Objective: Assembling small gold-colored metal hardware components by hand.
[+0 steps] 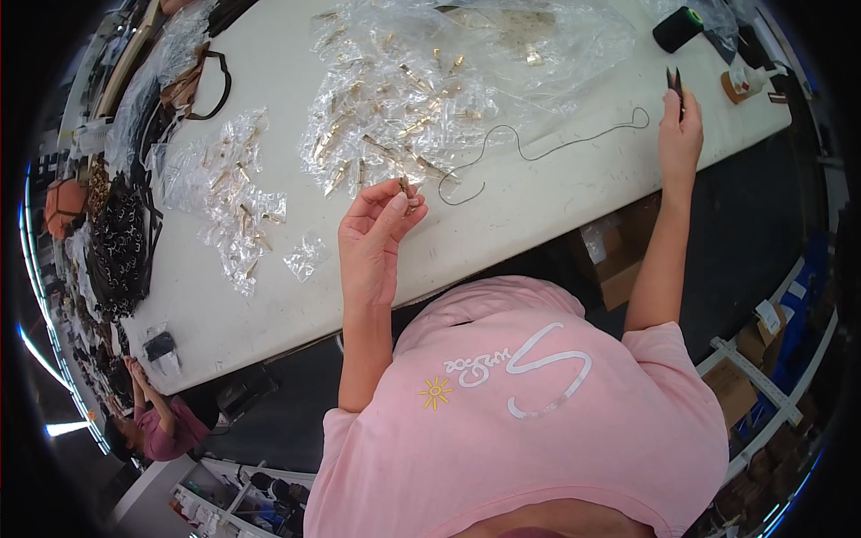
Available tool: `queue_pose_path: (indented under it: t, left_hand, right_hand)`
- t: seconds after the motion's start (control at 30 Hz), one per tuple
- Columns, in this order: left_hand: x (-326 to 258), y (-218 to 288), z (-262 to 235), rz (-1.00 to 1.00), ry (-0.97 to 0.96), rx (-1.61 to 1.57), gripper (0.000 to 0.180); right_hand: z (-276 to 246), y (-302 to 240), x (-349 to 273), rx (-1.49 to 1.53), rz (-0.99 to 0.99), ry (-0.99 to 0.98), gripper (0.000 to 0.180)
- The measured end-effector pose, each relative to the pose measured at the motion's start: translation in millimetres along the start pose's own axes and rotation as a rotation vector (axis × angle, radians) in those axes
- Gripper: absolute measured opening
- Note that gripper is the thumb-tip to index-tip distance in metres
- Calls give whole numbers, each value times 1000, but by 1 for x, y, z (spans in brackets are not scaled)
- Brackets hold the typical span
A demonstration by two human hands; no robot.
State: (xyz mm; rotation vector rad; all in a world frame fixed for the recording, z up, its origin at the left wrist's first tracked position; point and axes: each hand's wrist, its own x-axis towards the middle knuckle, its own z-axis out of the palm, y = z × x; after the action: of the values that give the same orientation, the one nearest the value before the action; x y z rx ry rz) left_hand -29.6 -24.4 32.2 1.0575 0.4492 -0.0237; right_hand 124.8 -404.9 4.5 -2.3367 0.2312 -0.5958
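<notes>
My left hand (372,235) is closed in a pinch over the near side of the table, holding a small dark-gold piece (405,190) whose exact kind I cannot make out. At the right, my right hand (680,142) grips black thread snips (674,82), their blades pointing away from me. A long dark thread (547,154) runs loosely between the two hands, curling at both ends. Just beyond my left hand lies a wide heap of small clear bags (390,99) with gold-coloured metal pieces in them. Left of it is a smaller pile of similar bags (238,211).
The white table (529,215) slants across the view. A spool of dark thread (678,30) and a small bottle (744,82) sit at its far right. Dark patterned fabric (121,238) hangs at the left. Another person (170,421) works at lower left. Cardboard boxes (619,260) stand below the table.
</notes>
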Motion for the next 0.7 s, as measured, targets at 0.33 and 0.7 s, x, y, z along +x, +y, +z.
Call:
queue_pose_path:
  t: [0.33, 0.7]
  left_hand:
    - [-1, 6, -8, -3, 14, -209, 11]
    - [-16, 1, -20, 139, 54, -200, 11]
  right_hand:
    - [23, -119, -60, 380, -219, -468, 27]
    - [79, -198, -163, 855, -21, -1053, 16]
